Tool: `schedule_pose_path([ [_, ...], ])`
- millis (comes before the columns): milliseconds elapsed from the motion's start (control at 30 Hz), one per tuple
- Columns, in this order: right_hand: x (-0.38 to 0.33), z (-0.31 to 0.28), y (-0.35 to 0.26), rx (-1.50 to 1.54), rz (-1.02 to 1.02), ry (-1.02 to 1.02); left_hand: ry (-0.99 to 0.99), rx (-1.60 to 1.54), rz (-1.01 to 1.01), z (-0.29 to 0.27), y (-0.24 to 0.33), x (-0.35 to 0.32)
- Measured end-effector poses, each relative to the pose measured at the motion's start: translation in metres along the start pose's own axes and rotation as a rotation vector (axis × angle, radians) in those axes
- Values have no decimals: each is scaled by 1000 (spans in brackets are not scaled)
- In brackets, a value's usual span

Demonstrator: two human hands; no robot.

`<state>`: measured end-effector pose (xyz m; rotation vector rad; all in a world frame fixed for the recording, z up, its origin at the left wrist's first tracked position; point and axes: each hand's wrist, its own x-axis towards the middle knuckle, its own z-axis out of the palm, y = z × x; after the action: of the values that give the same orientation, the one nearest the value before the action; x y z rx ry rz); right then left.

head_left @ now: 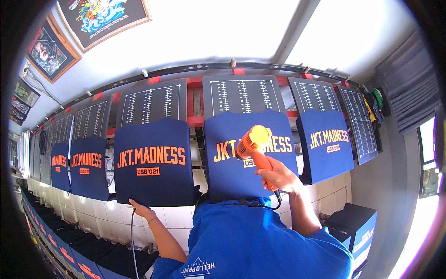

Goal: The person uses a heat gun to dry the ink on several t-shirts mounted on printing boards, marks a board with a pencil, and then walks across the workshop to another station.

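My right hand is wrapped around the handle of an orange heat gun. Its round front glows bright yellow in the sunlight and covers part of the lettering on a navy T-shirt. That shirt is stretched over a black printing board with white ruler marks. A black cord leaves the gun's handle and curves down toward my blue shirt. At the bottom edge of a navy T-shirt to the left is my left hand, its fingers closed around a thin grey cable that hangs down.
More boards with navy, orange-printed shirts stand in a row on a red and black rack. A bare board is at the right end. Shirt-covered boards line the lower left; others stand lower right. Framed posters hang left.
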<state>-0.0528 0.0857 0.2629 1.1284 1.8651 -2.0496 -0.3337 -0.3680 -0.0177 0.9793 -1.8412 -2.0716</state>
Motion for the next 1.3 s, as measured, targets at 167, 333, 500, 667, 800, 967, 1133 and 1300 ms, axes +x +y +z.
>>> schedule_pose_path([
  [167, 7, 7, 0, -2, 7, -31, -30, 11, 13, 1, 2, -4],
  [333, 12, 14, -11, -48, 32, -57, -13, 6, -5, 1, 4, -5],
  [500, 28, 12, -17, -50, -61, 2, -4, -2, -17, 1, 1, -2],
  [667, 39, 12, -21, -49, -85, 46, 19, 17, -10, 2, 3, -6],
  [800, 43, 14, -23, -3, -93, -14, 28, 28, -18, 4, 5, -11],
  [967, 53, 20, -23, -23, -81, -57, 11, 11, 8, 1, 1, -7],
  [1133, 54, 24, -22, -31, -102, -43, 22, 35, -3, 6, 7, -13],
  [1300, 51, 30, -26, -30, -62, -121, 17, 44, -17, 0, 1, -4],
])
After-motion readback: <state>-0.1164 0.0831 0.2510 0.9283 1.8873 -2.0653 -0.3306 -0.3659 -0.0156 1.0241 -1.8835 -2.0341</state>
